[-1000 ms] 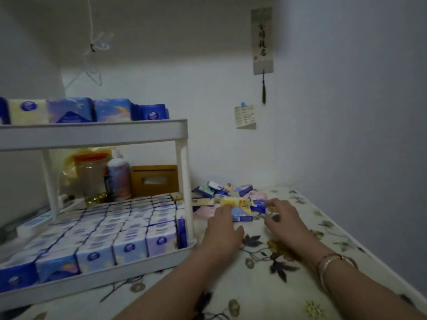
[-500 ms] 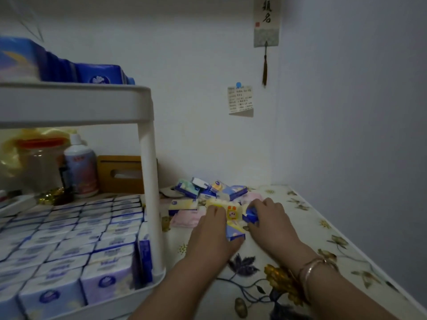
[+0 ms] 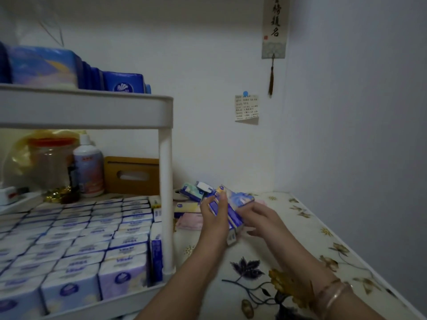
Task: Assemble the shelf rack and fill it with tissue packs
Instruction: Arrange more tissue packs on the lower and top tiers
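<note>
Head view: both hands now lift small tissue packs [image 3: 233,204] off table pile. Left hand [image 3: 213,215] fingers curl round packs; right hand [image 3: 258,218] steadies them. Next: shelf rack [image 3: 92,109], nearly full.

One shelf rack [image 3: 87,110], two hands, one bottle [image 3: 88,166], one jar [image 3: 49,161], one wooden box [image 3: 131,175], one wall note [image 3: 246,109]

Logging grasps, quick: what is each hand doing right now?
Left hand: holds tissue packs.
Right hand: holds the same packs from the other side.
</note>
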A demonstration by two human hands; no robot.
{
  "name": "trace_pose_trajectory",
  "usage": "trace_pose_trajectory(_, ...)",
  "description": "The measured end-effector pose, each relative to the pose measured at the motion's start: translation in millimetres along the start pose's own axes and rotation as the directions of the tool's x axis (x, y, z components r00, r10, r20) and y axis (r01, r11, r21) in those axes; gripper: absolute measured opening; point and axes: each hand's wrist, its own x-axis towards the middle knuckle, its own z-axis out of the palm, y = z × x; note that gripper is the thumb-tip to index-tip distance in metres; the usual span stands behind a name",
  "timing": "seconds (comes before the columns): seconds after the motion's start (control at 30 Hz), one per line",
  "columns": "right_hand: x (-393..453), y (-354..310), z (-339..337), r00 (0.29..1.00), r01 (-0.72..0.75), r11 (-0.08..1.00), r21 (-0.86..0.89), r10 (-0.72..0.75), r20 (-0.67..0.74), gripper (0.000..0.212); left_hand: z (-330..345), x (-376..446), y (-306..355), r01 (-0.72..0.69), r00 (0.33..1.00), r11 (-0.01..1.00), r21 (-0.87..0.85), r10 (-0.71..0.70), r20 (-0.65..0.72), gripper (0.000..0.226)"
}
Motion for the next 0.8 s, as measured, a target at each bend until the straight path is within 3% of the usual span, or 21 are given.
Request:
trace_pose_trajectory(0.07,0,4,6,0.998,0.057,0.998,-0.033,-0.059,-0.033,0.023,-2,-1,-2,-0.047,0.998,0.999,-0.001,0.047,0.046,0.049)
trace_pose_trajectory(0.13,13,11,6,0.978,0.102,0.988,-0.12,-0.121,-0.17,0.028,-8,5,-7,-0.106,0.994,0.994,0.039,0.105,0.019,0.034)
trace_pose_trajectory(0.2,38,20,0,0.951,0.137,0.939,-0.316,-0.214,-0.224,0.017,-11,8,-7,-0.212,0.975,0.973,0.093,0.217,-0.049,0.024)
trace_pose_trajectory(0.23,52,24,-3,0.949,0.141,0.88,-0.453,-0.251,-0.192,0.015,-12,8,-5,-0.274,0.955,0.953,0.127,0.285,-0.079,0.02)
trace_pose_trajectory(0.3,80,33,-7,0.97,0.166,0.745,-0.646,-0.24,-0.028,0.047,-14,10,-4,-0.344,0.919,0.923,0.174,0.369,-0.14,0.022)
trace_pose_trajectory(0.37,98,37,-6,0.987,0.154,0.664,-0.732,-0.143,0.078,0.066,-18,14,-7,-0.34,0.905,0.918,0.202,0.378,-0.195,0.025)
trace_pose_trajectory(0.43,105,40,-2,0.983,0.186,0.557,-0.81,-0.114,0.147,0.072,-20,16,-9,-0.311,0.906,0.929,0.201,0.354,-0.231,0.031)
trace_pose_trajectory(0.5,104,42,0,0.976,0.212,0.485,-0.848,-0.157,0.154,0.057,-21,17,-10,-0.305,0.907,0.928,0.212,0.351,-0.233,0.035)
trace_pose_trajectory(0.6,94,36,-5,0.976,0.182,0.635,-0.751,-0.206,0.062,0.023,-20,15,-12,-0.333,0.904,0.907,0.259,0.385,-0.185,0.04)
trace_pose_trajectory(0.7,77,13,-17,0.974,0.125,0.815,-0.566,-0.208,-0.084,0.027,-16,6,-10,-0.354,0.908,0.872,0.337,0.407,-0.1,0.05)
trace_pose_trajectory(0.8,56,-16,-22,0.986,0.114,0.942,-0.316,-0.147,-0.084,0.018,-8,-5,-6,-0.4,0.898,0.83,0.388,0.44,-0.017,0.056)
